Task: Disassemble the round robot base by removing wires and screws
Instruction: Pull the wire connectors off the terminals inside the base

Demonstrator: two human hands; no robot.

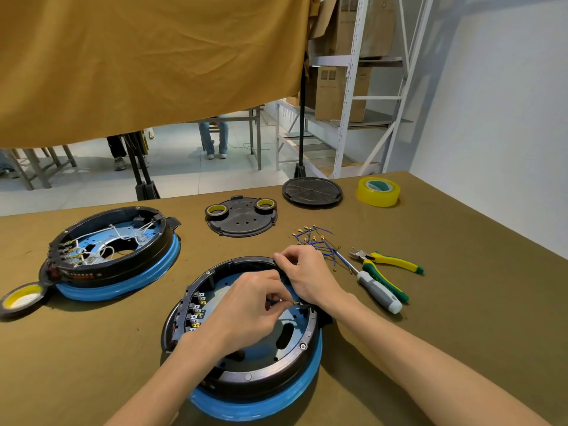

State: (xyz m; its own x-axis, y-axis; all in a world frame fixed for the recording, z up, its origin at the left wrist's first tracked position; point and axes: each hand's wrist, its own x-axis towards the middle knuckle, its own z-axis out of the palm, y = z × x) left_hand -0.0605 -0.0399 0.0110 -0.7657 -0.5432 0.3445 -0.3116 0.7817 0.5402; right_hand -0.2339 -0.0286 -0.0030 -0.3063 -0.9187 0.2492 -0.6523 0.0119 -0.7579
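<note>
Brown table, round base near me. My left hand pinches small brass connector; right hand grips base rim, fingers curled.

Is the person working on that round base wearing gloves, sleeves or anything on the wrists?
No. Both the left hand and the right hand are bare, with no gloves, rings or watch showing. The forearms are uncovered as far as the picture reaches; no sleeve shows.
</note>
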